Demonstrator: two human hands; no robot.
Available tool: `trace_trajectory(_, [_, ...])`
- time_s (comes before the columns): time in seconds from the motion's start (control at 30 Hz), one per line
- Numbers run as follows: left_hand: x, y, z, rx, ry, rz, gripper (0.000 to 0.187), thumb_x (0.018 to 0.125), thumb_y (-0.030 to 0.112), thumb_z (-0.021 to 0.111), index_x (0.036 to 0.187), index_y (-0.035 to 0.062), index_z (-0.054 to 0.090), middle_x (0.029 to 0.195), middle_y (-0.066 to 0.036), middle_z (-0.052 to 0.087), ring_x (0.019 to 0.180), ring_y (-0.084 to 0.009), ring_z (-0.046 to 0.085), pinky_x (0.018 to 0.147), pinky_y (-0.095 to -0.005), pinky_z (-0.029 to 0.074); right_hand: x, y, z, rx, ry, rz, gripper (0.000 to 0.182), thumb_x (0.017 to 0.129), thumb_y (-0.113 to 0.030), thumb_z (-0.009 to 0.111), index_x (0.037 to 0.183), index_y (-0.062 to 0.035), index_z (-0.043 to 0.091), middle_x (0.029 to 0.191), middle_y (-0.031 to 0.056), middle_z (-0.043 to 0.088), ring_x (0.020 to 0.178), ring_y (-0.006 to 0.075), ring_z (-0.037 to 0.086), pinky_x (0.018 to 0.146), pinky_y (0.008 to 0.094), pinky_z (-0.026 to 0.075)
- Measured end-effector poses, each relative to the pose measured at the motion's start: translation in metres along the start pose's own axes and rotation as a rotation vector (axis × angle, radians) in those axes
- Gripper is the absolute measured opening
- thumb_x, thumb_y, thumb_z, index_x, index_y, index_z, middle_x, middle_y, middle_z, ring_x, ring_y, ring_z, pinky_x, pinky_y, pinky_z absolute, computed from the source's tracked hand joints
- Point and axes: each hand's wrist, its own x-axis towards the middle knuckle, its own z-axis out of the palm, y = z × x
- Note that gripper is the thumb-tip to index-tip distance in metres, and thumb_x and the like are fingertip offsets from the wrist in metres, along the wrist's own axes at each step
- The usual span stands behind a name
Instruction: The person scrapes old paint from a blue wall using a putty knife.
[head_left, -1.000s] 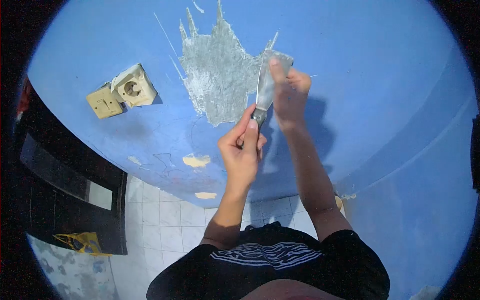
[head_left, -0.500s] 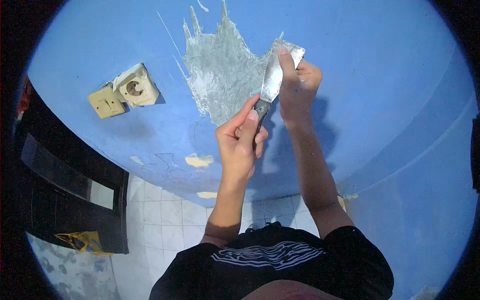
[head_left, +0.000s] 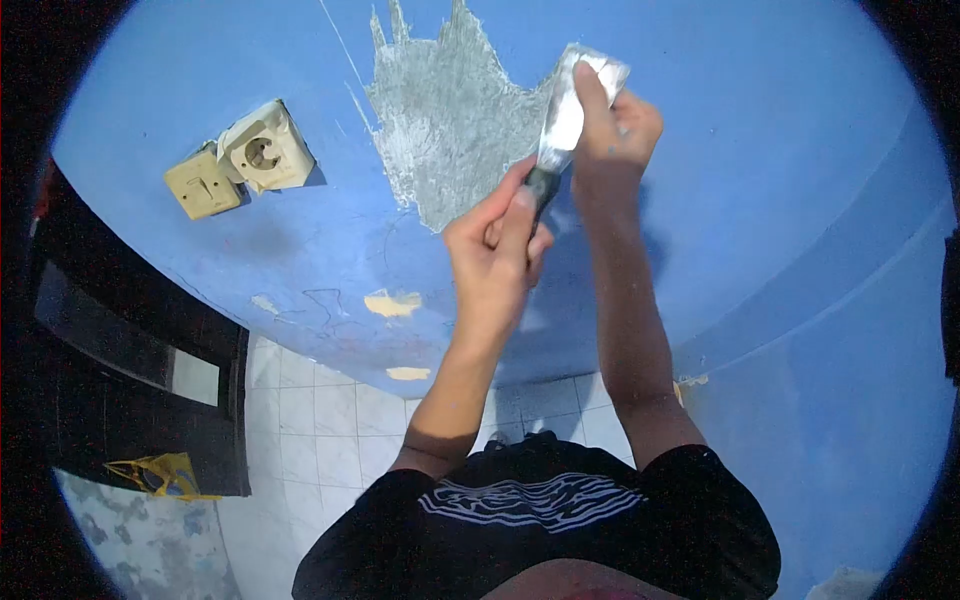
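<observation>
My left hand (head_left: 492, 245) is closed around the dark handle of a putty knife (head_left: 562, 125), which slants up and to the right. My right hand (head_left: 618, 130) grips the wide metal blade near its top, thumb flat on the face and fingers curled behind. The blade is bright with glare, and its upper end overlaps the right side of a bare grey patch (head_left: 450, 120) on the blue wall (head_left: 720, 200). Jagged edges and thin streaks run up from that patch.
Left of the patch, a wall socket (head_left: 264, 152) and a light switch (head_left: 203, 186) stick out from the wall. Lower down are chipped pale spots (head_left: 393, 304). White floor tiles (head_left: 330, 410), a dark door (head_left: 130, 350) and a yellow bag (head_left: 165, 474) lie below left.
Both hands and the putty knife have shifted up and to the right, the blade moving up along the patch's right side. The view has tilted slightly. The grip is unchanged.
</observation>
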Motion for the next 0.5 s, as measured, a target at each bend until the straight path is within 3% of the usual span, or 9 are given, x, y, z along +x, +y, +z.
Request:
trace_trajectory(0.1, [0.001,0.000,0.005,-0.048,-0.017,0.049,0.038,0.102,0.018,0.055,0.135,0.0002,0.057,0.060,0.003,0.051,0.045,-0.0021,0.037,0.039,-0.0198,0.026,0.002,-0.005,-0.005,0.112,-0.093,-0.017,0.036,0.091,-0.020,0.069,0.059,-0.0075,0.056,0.058,-0.0075,0.048,0.051,0.0029,0.036,0.046,0.0249,0.025])
trace_trajectory(0.2, [-0.010,-0.008,-0.006,-0.037,-0.010,0.025,0.041,0.101,0.021,0.056,0.136,-0.0017,0.055,0.059,0.001,0.048,0.044,-0.0042,0.037,0.038,-0.0212,0.025,-0.006,0.000,-0.007,-0.147,-0.047,-0.019,0.045,0.094,-0.027,0.064,0.056,-0.0067,0.052,0.052,-0.0082,0.043,0.051,0.0025,0.035,0.044,0.0282,0.026])
trace_trajectory(0.33, [0.011,0.003,0.002,-0.076,-0.077,0.030,0.039,0.102,0.018,0.053,0.136,-0.0014,0.054,0.059,0.000,0.047,0.043,-0.0045,0.037,0.037,-0.0224,0.026,0.000,-0.008,0.001,0.030,-0.050,-0.057,0.045,0.094,-0.027,0.064,0.056,-0.0064,0.050,0.052,-0.0085,0.041,0.052,0.0029,0.034,0.044,0.0278,0.025])
trace_trajectory(0.5, [-0.008,-0.014,-0.012,-0.068,-0.033,-0.020,0.041,0.102,0.018,0.054,0.139,0.0005,0.052,0.059,0.000,0.047,0.043,-0.0054,0.037,0.038,-0.0219,0.027,-0.013,-0.003,-0.006,-0.177,-0.053,-0.024,0.041,0.093,-0.025,0.065,0.057,-0.0080,0.053,0.054,-0.0089,0.044,0.050,0.0020,0.033,0.045,0.0261,0.022])
